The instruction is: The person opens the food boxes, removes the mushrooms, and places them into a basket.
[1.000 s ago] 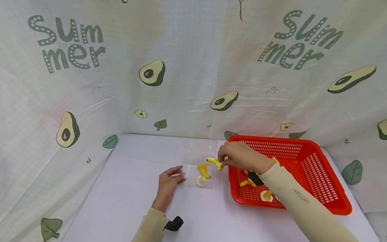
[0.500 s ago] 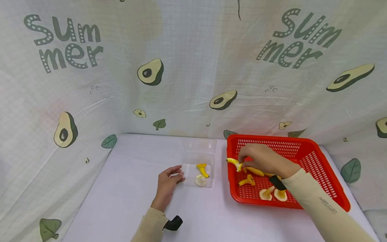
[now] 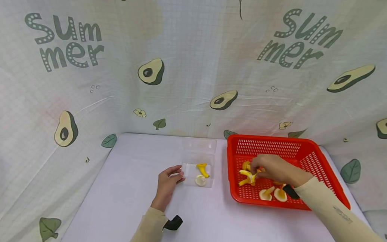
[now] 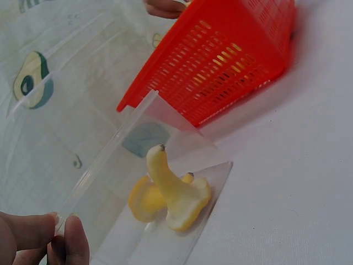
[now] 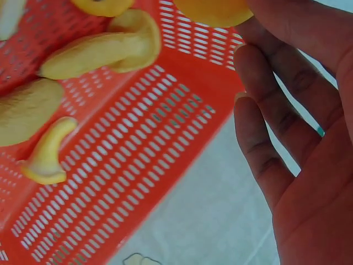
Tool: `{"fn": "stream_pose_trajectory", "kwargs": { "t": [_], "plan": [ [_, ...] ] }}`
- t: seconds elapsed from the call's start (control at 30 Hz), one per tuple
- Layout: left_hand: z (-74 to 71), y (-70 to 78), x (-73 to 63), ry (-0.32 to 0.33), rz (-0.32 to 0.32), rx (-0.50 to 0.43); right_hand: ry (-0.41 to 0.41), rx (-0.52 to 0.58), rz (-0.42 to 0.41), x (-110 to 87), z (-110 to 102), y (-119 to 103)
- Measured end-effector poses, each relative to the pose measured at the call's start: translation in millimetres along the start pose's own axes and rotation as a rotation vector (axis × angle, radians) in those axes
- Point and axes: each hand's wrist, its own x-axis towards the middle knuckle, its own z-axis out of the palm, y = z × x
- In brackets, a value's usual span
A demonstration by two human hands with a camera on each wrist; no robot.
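My left hand [image 3: 168, 185] pinches the left edge of a clear plastic box [image 3: 188, 176] between thumb and fingers. Inside lie a yellow mushroom [image 3: 203, 170] and a pale-capped one [image 3: 201, 180]; the left wrist view shows the two mushrooms [image 4: 185, 201] touching. Over the red basket [image 3: 231, 180], my right hand [image 3: 274, 168] holds a yellow mushroom [image 3: 245, 172] by its cap, stem pointing left. The right wrist view catches just part of that mushroom's cap [image 5: 215, 12] at the fingertips. Several other mushrooms, such as one with a white cap [image 3: 265, 194], lie in the basket below.
The basket's perforated wall [image 4: 237, 61] stands just right of the box. Behind the box is its transparent lid [image 3: 200, 146]. A printed cloth [image 3: 184, 60] hangs at the back and sides of the white tabletop [image 3: 206, 223].
My right hand has moved right from beside the box and down into the basket, still holding the mushroom. My left hand stays at the box.
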Motion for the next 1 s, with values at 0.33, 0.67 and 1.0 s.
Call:
{"fn": "stream_pose_trajectory", "kwargs": {
  "t": [0.33,0.67,1.0],
  "plan": [
    [-0.1,2.3,-2.3,0.0,0.012,-0.008,-0.096,0.109,-0.002,-2.5,17.8,5.6],
    [0.8,4.8,-3.2,0.005,0.001,0.005,-0.144,0.119,-0.033,-1.1,30.2,4.8],
    [1.0,5.6,-3.6,-0.001,0.01,-0.004,-0.183,0.082,-0.034,1.4,35.0,4.9]
  ]
}}
